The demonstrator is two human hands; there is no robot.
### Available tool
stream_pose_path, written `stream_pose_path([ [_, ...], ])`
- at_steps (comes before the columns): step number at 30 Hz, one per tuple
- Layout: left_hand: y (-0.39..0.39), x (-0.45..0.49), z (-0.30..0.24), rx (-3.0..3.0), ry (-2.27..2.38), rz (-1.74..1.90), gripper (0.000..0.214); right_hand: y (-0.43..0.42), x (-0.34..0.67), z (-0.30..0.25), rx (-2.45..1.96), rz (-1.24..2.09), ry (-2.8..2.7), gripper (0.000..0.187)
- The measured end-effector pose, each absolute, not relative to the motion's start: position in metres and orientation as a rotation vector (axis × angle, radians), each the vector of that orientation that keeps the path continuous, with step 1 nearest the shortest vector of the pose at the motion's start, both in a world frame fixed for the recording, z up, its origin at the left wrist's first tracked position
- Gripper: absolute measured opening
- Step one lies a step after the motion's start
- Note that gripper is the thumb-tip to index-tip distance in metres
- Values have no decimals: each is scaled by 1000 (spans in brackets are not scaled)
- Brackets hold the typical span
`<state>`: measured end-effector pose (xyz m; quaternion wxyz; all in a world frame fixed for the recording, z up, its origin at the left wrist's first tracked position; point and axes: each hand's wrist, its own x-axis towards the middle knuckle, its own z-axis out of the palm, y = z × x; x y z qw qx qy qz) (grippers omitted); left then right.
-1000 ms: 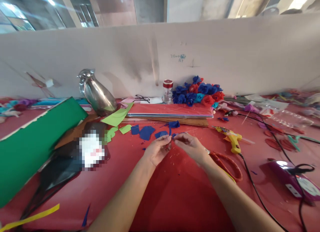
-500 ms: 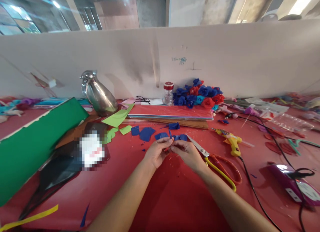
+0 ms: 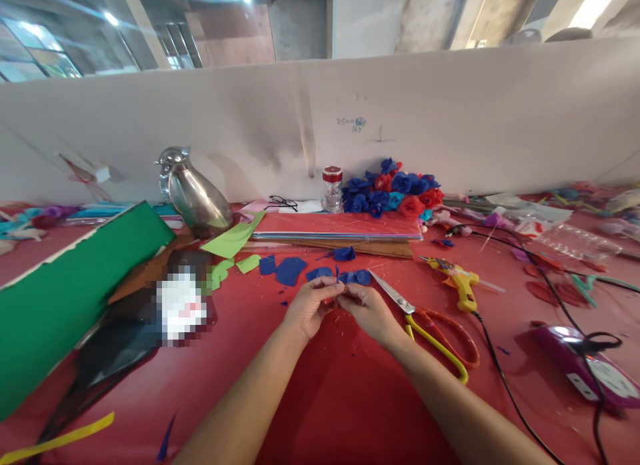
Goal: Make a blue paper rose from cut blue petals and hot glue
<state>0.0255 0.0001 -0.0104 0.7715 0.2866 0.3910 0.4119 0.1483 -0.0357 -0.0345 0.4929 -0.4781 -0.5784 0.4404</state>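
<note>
My left hand (image 3: 314,306) and my right hand (image 3: 369,311) meet fingertip to fingertip above the red table (image 3: 320,398). Both pinch a small blue paper piece (image 3: 337,276) that sticks up between them. Several cut blue paper scraps (image 3: 291,270) lie just beyond my fingers. Scissors (image 3: 425,317) with red and yellow handles lie right beside my right hand, blades pointing up-left.
A yellow glue gun (image 3: 459,281) with a black cord lies to the right. A heap of blue and red paper flowers (image 3: 395,192) and a small jar (image 3: 332,187) stand by the white partition. A steel jug (image 3: 193,193), green paper sheet (image 3: 65,291) and a purple device (image 3: 590,368) surround the area.
My hands have drawn slightly nearer to me and closed tighter together on the blue piece. The scissors, earlier hidden behind my right hand, now show fully.
</note>
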Motion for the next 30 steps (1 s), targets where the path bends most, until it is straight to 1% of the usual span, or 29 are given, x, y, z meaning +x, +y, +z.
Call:
stream_pose_path([
  [10, 1, 26, -9, 549, 869, 891, 32, -36, 153, -30, -1220, 1065, -1465, 18],
  [16, -1, 25, -9, 605, 847, 924, 31, -36, 150, -35, -1229, 1026, -1443, 14],
  [30, -3, 26, -4, 740, 824, 959, 26, -35, 152, -35, -1208, 1084, -1359, 15],
])
